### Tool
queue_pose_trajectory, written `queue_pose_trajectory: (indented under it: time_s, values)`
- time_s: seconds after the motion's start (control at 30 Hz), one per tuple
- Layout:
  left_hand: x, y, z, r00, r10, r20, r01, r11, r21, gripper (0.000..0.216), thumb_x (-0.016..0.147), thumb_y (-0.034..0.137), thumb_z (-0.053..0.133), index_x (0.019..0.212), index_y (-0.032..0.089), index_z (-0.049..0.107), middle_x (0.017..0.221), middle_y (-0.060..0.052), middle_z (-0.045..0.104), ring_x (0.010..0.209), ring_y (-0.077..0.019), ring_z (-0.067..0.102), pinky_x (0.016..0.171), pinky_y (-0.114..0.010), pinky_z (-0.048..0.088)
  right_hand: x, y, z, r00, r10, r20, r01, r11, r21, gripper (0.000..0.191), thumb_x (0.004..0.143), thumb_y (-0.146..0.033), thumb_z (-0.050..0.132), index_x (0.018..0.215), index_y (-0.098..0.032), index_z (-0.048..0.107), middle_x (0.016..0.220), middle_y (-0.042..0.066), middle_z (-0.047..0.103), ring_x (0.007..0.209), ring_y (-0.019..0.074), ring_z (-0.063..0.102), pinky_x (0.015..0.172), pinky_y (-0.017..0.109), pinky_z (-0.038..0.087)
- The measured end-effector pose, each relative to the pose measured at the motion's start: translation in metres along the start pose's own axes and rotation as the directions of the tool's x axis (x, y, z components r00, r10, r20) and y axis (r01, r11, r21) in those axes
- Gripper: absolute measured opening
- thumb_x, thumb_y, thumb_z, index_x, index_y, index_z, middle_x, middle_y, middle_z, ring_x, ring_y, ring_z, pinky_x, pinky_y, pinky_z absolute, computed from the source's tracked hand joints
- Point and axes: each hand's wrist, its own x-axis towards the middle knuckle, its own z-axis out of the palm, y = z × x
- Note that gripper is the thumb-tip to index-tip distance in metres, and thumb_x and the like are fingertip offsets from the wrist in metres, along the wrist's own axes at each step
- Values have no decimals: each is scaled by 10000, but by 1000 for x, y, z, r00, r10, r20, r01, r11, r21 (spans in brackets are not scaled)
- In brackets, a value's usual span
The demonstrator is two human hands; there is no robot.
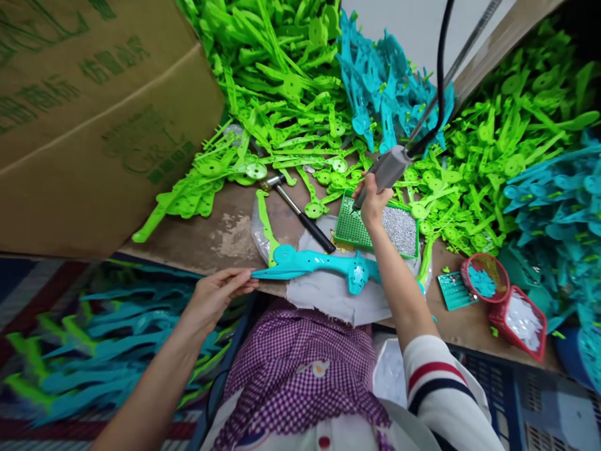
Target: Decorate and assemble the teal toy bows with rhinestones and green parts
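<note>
My left hand [225,291] pinches the pointed left end of a long blue plastic part [300,262], which lies across a grey cloth [338,295] at the table's front edge. Lime-green legs [265,225] stick out from the blue part at both sides. In my right hand [374,203] is a grey electric screwdriver [392,166] with a black cable. Its tip points down at the perforated side of a green tray [350,227]. Small silver screws [399,228] fill that tray's right side. My right forearm hides the right end of the blue part.
A hammer [305,216] lies behind the blue part. Piles of lime-green parts [282,81] and blue parts [385,81] cover the back. A large cardboard box [103,125] stands left. Red baskets [516,319] with small pieces sit right. Finished-looking blue-green pieces [122,344] lie below left.
</note>
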Motion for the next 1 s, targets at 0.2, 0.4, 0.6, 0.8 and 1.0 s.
queue_pose_trajectory:
  time_s: [0.2, 0.4, 0.6, 0.8, 1.0]
  values:
    - [0, 0, 0, 1000, -19, 2, 19, 999, -51, 493, 623, 451, 916, 947, 124, 742, 780, -52, 782, 738, -195, 752, 699, -263, 629, 0, 1, 2, 1000, -19, 22, 19, 1000, 11, 454, 801, -674, 606, 762, -221, 611, 538, -51, 527, 451, 107, 535, 484, 269, 454]
    - [-2, -1, 2, 999, -42, 12, 43, 995, -91, 494, 625, 437, 919, 950, 112, 737, 784, -61, 783, 753, -193, 752, 713, -245, 624, -2, -32, -5, 996, -26, -88, 29, 999, 34, 561, 823, -750, 522, 908, -216, 669, 559, -52, 512, 452, 102, 539, 478, 254, 456]
    - [1, -1, 3, 998, -59, -1, 59, 992, -111, 517, 604, 423, 933, 943, 91, 727, 767, -70, 781, 730, -183, 752, 691, -223, 621, -79, -60, 7, 989, -7, 148, -29, 970, 243, 749, 721, -918, 455, 978, -246, 663, 498, -75, 426, 392, 112, 503, 413, 252, 424]
    - [0, 0, 6, 999, -52, -10, 50, 987, -156, 474, 595, 410, 939, 898, 101, 745, 764, -73, 778, 693, -162, 750, 680, -199, 614, -124, -47, 32, 908, 127, 399, -277, 897, 345, 759, 612, -876, 639, 988, -218, 654, 487, -64, 501, 424, 140, 543, 426, 283, 466]
    - [1, -2, 7, 1000, -27, -13, 25, 986, -166, 425, 609, 402, 934, 876, 122, 759, 754, -70, 777, 683, -161, 752, 661, -189, 617, -125, -39, 34, 893, 140, 427, -286, 910, 299, 637, 661, -787, 672, 939, -214, 660, 514, -58, 548, 447, 131, 555, 456, 288, 490]
